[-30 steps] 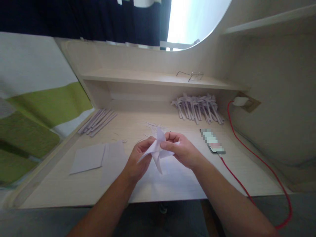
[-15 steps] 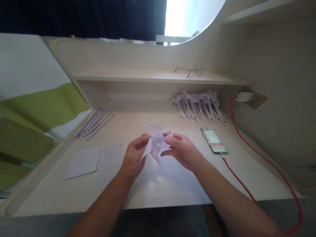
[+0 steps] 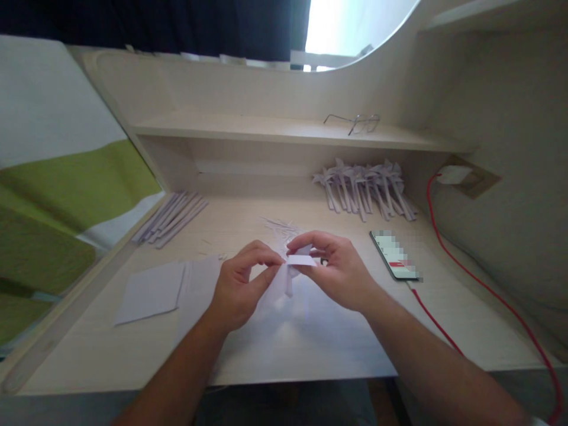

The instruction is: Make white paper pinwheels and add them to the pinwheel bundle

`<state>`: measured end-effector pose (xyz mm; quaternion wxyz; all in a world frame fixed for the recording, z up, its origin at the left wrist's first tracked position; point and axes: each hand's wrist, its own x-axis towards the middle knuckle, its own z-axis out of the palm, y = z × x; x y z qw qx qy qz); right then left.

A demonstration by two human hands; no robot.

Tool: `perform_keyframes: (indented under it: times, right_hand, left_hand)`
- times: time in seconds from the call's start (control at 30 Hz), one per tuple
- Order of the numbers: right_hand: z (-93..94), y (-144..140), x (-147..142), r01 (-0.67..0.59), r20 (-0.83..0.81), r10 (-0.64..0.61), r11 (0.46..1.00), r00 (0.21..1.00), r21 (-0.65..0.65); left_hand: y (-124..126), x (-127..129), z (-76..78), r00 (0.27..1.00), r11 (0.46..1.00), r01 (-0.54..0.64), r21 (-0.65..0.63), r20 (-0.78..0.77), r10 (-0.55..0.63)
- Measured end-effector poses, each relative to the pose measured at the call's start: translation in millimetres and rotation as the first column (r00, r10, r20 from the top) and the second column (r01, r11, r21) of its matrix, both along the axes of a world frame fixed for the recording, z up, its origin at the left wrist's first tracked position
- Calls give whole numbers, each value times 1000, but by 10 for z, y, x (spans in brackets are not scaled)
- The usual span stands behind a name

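Observation:
Over the middle of the pale wooden desk (image 3: 310, 337), my left hand (image 3: 237, 287) and my right hand (image 3: 339, 269) meet and pinch a small folded white paper pinwheel (image 3: 290, 271) between their fingertips. The paper's pointed flaps hang below the fingers, partly hidden by both hands. A few thin paper scraps (image 3: 279, 225) lie just behind the hands.
White paper squares (image 3: 153, 290) lie at the front left, a bundle of paper strips (image 3: 171, 216) at the back left. A row of finished paper pinwheels (image 3: 366, 186) rests at the back right. A phone (image 3: 394, 254) on a red cable (image 3: 488, 290) sits right; glasses (image 3: 355, 121) on the shelf.
Both hands have drawn closer over the paper and turned it, so its flaps now hang lower and are more hidden. The view has shifted slightly.

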<state>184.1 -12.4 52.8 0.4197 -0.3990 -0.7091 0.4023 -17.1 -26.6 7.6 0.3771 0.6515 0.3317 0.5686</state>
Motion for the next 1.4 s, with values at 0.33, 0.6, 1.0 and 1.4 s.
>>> perform_keyframes:
  times: [0.33, 0.6, 1.0, 1.4]
  right_hand:
    - [34, 30, 4, 45, 199, -118, 941, 973, 335]
    - [-93, 64, -50, 92, 117, -165, 879, 979, 467]
    - [-273, 191, -146, 180, -99, -172, 980, 980, 83]
    - [-319, 279, -134, 121, 32, -131, 969, 991, 217]
  left_hand:
    - [-37, 65, 133, 931, 913, -157, 377, -252, 264]
    - [-2, 68, 93, 890, 874, -187, 448, -300, 344]
    - [258, -59, -10, 987, 979, -153, -131, 31, 159]
    - [295, 33, 16, 954, 973, -232, 4, -192, 228]
